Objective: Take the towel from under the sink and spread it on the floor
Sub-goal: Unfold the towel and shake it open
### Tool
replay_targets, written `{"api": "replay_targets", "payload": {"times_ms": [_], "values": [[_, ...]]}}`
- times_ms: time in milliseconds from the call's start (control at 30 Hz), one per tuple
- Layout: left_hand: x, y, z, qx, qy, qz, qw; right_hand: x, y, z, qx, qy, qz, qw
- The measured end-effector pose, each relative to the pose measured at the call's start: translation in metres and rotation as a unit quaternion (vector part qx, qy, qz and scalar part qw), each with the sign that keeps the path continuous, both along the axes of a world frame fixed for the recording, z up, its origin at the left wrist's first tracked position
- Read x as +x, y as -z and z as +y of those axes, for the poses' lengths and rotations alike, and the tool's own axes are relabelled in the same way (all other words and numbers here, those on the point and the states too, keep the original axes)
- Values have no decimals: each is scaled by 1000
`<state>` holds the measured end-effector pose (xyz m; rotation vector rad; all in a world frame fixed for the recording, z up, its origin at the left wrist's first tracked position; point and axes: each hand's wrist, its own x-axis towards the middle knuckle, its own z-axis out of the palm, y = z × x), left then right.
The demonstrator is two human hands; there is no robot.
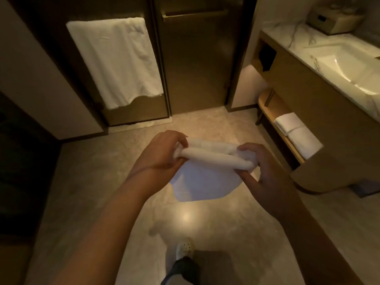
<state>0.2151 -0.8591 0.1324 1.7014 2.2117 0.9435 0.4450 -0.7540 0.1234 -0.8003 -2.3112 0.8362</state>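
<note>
A white towel point(205, 173) hangs in the air above the tiled floor point(92, 182), partly unfolded, its upper part still bunched in thick folds and a loose flap drooping below. My left hand point(162, 153) grips the bunched left end. My right hand point(259, 167) pinches the right end. The sink point(353, 70) is set in a marble counter at the upper right, with a wooden cabinet beneath it.
Two folded white towels point(298, 134) lie on a low wooden shelf point(267, 103) under the counter. A large white towel point(117, 60) hangs on the glass door at the back. A box point(333, 21) stands on the counter. My shoe point(185, 247) is on the floor below.
</note>
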Motion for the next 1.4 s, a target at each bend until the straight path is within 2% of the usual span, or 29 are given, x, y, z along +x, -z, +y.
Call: {"api": "replay_targets", "payload": {"times_ms": [200, 367, 700, 1100, 1400], "values": [[84, 12, -39, -41, 33, -21, 998, 83, 10, -44, -30, 13, -13, 999], [112, 7, -64, -11, 49, -14, 999, 113, -6, -67, -27, 10, -16, 999], [82, -10, -109, 24, 67, 22, 997, 87, -17, -108, -5, 7, -10, 1000], [47, -27, -137, 71, 28, 16, 997, 47, -21, -125, 101, 3, 8, 995], [38, -38, -144, 105, -29, -35, 993, 35, -21, -128, 64, 16, -7, 998]]}}
